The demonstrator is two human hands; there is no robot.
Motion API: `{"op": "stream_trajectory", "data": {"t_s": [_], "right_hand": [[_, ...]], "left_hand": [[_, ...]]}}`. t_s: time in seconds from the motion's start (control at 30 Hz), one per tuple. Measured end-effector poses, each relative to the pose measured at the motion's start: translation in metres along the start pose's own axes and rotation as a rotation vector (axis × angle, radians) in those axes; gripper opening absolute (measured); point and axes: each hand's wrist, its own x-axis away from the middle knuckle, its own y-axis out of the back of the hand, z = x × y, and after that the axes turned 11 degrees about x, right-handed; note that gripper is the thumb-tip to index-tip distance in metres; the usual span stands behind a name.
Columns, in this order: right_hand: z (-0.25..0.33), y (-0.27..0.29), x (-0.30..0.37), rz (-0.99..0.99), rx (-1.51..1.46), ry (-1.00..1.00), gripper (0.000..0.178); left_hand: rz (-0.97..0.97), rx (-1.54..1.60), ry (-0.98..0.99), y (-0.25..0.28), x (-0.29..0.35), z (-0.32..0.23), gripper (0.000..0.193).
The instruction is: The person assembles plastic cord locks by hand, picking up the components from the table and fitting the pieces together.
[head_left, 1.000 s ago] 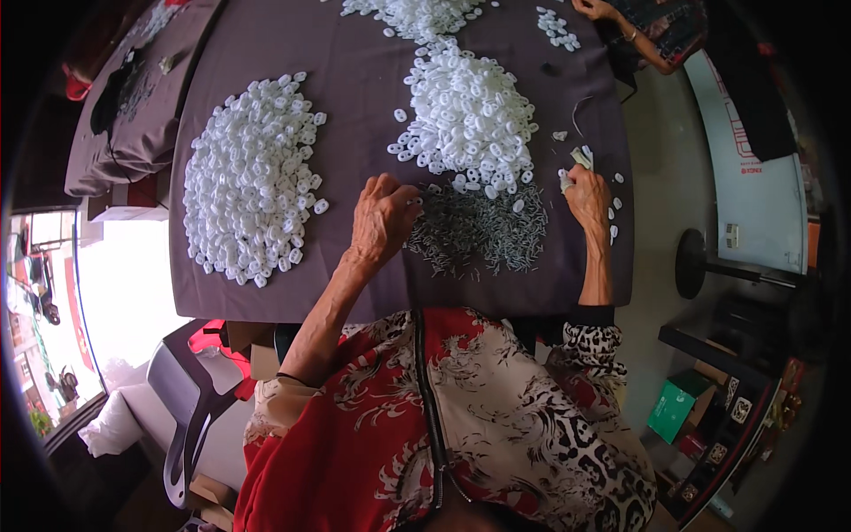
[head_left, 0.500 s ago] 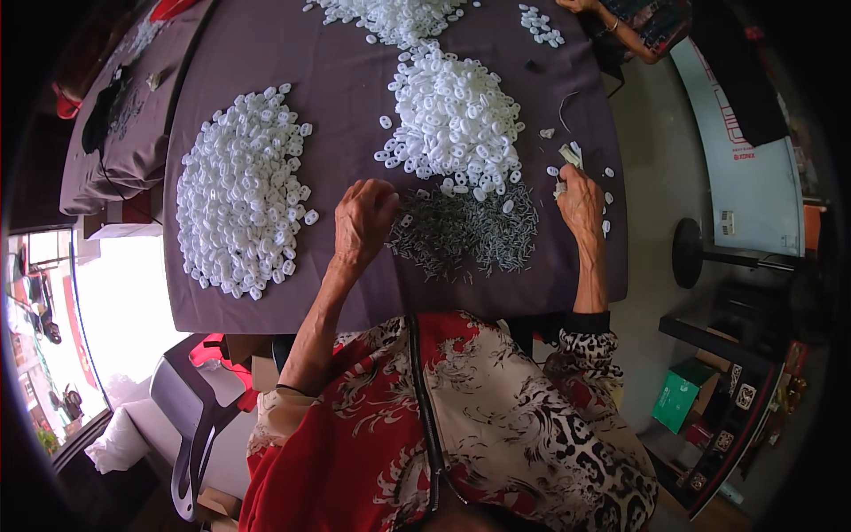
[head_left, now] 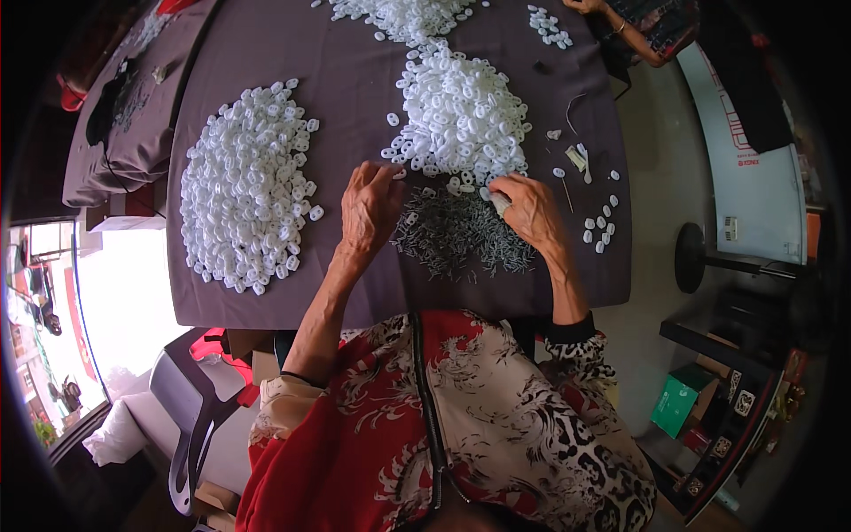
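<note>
The left hand (head_left: 370, 206) rests at the nine o'clock edge of the pile of small grey metal pins (head_left: 461, 241) on the table (head_left: 355, 89), fingers curled together, whether pinching anything cannot be told. The right hand (head_left: 532, 211), at two o'clock of the pins, pinches a white plastic piece (head_left: 499, 202). A heap of white pieces (head_left: 461, 115) lies at twelve o'clock.

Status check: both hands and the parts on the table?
Left hand over grey pin pile. Right hand pinching small white piece. White pile just beyond.
</note>
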Motion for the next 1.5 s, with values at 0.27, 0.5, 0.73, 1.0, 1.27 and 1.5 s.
{"op": "stream_trajectory", "data": {"t_s": [0.27, 0.5, 0.73, 1.0, 1.27, 1.5], "right_hand": [[0.020, -0.009, -0.007, 0.039, 0.011, 0.061, 0.015], [0.039, -0.010, -0.006, 0.049, -0.020, 0.160, 0.014], [0.061, -0.034, -0.006, 0.096, 0.115, 0.258, 0.010], [0.049, -0.031, -0.012, 0.041, -0.121, 0.205, 0.008], [0.063, 0.012, -0.021, 0.089, -0.881, -0.146, 0.008], [0.084, 0.027, -0.021, -0.095, -1.210, -0.188, 0.008]], "left_hand": [[0.162, 0.017, 0.044, 0.012, 0.036, -0.015, 0.016], [0.206, -0.020, 0.041, 0.003, 0.035, -0.016, 0.011], [0.149, 0.086, 0.109, 0.006, 0.033, -0.013, 0.008], [0.051, 1.153, 0.790, 0.023, 0.016, -0.015, 0.006], [-0.001, 1.620, 0.926, 0.017, 0.005, -0.041, 0.005], [0.005, 1.770, 0.882, 0.018, -0.003, -0.065, 0.005]]}}
